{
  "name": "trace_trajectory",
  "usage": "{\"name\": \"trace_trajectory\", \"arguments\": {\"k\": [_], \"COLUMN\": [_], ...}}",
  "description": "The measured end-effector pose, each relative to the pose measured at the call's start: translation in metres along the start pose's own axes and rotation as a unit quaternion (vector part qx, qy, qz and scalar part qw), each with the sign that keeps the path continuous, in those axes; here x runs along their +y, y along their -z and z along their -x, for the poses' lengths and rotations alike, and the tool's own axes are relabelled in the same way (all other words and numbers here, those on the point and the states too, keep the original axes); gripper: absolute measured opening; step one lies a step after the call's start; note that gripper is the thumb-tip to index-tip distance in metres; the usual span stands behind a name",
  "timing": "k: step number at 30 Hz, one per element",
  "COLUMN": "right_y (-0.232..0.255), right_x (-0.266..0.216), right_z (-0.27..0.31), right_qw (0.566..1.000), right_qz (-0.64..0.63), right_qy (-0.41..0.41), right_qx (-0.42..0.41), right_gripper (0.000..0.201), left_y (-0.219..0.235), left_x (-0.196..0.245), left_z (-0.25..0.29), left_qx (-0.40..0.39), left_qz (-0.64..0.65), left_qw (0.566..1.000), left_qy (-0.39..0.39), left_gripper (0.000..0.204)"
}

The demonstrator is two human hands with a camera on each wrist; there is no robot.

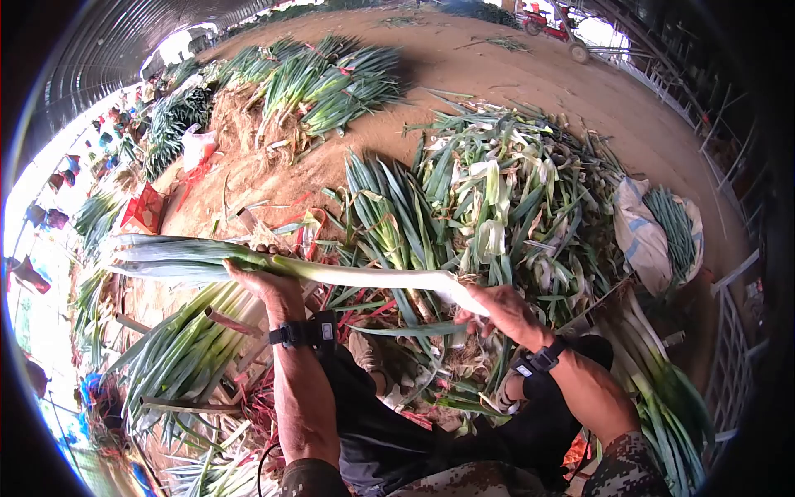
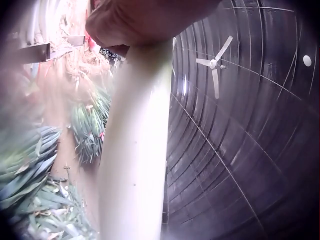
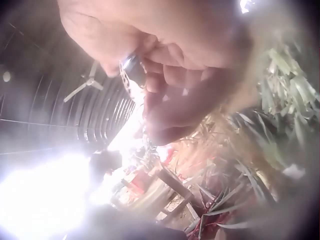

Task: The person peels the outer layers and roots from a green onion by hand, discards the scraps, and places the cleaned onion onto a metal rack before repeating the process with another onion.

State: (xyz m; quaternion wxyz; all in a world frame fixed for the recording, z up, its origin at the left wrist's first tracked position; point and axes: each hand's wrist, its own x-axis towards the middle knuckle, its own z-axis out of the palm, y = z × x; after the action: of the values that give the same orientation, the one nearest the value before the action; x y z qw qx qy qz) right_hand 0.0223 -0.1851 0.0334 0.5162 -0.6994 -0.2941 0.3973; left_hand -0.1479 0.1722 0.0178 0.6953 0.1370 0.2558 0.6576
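A long green onion [image 1: 364, 276] with a thick white stem lies across in front of me, its green leaves pointing left. My left hand [image 1: 269, 286] grips it where green turns to white. In the left wrist view the white stem [image 2: 135, 150] runs down from the curled fingers. At the white end, my right hand [image 1: 501, 313] has its fingers bent in, holding the tip. The right wrist view shows those curled fingers [image 3: 172, 117] close up, with a small shiny piece [image 3: 132, 70] by the thumb; what it is I cannot tell.
A heap of loose leaves and peelings [image 1: 513, 190] lies ahead, beside a standing bundle [image 1: 389, 207]. Further off are tied bundles [image 1: 331, 87]. Untied onions [image 1: 186, 348] rest on a wooden rack at left. A white sack [image 1: 642, 232] of leaves stands at right.
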Motion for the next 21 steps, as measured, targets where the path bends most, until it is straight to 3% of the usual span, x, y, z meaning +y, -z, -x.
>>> {"name": "trace_trajectory", "arguments": {"k": [2,5,7,9,11,12,13,15,17,19,21], "right_y": [-0.009,0.012,0.057,0.085,0.074,0.074,0.070,0.061,0.029,0.003,-0.015], "right_x": [-0.001,0.008,0.024,0.027,0.034,0.024,0.024,0.012,-0.015,-0.025,-0.034], "right_z": [-0.003,0.001,-0.006,-0.009,-0.010,-0.005,-0.010,-0.014,-0.008,-0.007,-0.009], "right_qw": [1.000,0.991,0.959,0.974,0.946,0.961,0.959,0.969,0.972,0.967,0.986], "right_qz": [0.025,-0.096,-0.188,-0.036,0.139,0.172,0.160,0.151,0.105,0.143,0.097], "right_qy": [0.017,0.045,0.090,0.035,0.189,0.122,0.151,0.108,0.170,0.185,0.132], "right_qx": [0.005,0.083,0.193,0.222,0.224,0.178,0.177,0.163,0.121,0.099,0.038], "right_gripper": [0.045,0.033,0.025,0.027,0.042,0.053,0.043,0.036,0.033,0.032,0.032], "left_y": [0.001,0.004,0.028,0.013,0.011,0.006,-0.001,-0.006,-0.016,-0.024,-0.030], "left_x": [-0.002,0.001,-0.003,0.004,0.003,0.000,-0.005,-0.014,-0.020,-0.022,-0.028], "left_z": [0.002,-0.001,-0.034,-0.014,-0.013,-0.008,-0.002,-0.001,0.012,0.028,0.042], "left_qx": [-0.017,-0.028,-0.036,-0.031,-0.081,-0.102,-0.122,-0.177,-0.227,-0.212,-0.229], "left_qz": [-0.021,-0.038,-0.049,-0.050,0.003,0.028,0.054,0.098,0.121,0.097,0.103], "left_qw": [1.000,0.999,0.998,0.998,0.994,0.991,0.987,0.974,0.959,0.962,0.955], "left_qy": [-0.006,0.012,0.003,0.012,0.070,0.078,0.087,0.103,0.117,0.141,0.158], "left_gripper": [0.043,0.044,0.046,0.050,0.051,0.052,0.053,0.049,0.048,0.052,0.053]}}
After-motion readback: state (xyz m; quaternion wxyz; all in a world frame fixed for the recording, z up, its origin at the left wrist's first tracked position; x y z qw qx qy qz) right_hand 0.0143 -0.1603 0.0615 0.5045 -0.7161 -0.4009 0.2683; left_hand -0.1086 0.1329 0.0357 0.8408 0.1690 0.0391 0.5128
